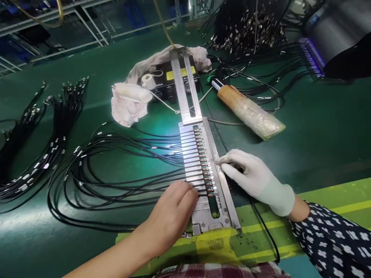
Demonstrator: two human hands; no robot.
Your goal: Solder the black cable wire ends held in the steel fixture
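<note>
A metal fixture (207, 216) lies on the green table, with several black cables (145, 181) set side by side across it and their connector ends in a row near its slot. My bare left hand (175, 210) is closed at the fixture's lower left, its fingertips at the nearest cable end; what they pinch is hidden. My white-gloved right hand (251, 173) rests at the fixture's right edge, thumb and forefinger close together at the metal bar (222, 177); whether something is between them is too small to tell.
Behind the fixture are a black control box (166, 90), a cloth (127, 110) and a wrapped tool handle (251, 112). Cable bundles (60, 119) lie left, more (249, 31) at the back right. A dark machine (342, 38) with purple light stands at the right.
</note>
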